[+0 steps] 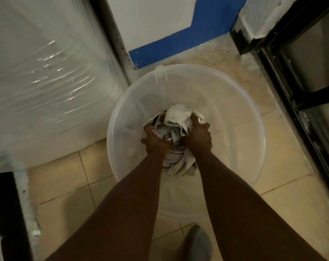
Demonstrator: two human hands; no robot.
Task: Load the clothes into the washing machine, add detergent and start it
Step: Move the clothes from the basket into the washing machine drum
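A bundle of pale grey and white clothes lies bunched inside a translucent plastic bucket that stands on the tiled floor. Both my arms reach down into the bucket. My left hand grips the left side of the bundle and my right hand grips its right side. More cloth hangs below and between my wrists. The bottom of the bucket under the clothes is hidden.
A large white appliance wrapped in clear plastic film stands at the left, close to the bucket. A black metal door frame runs along the right. A white and blue wall is behind. My foot in a grey sock is near the bucket.
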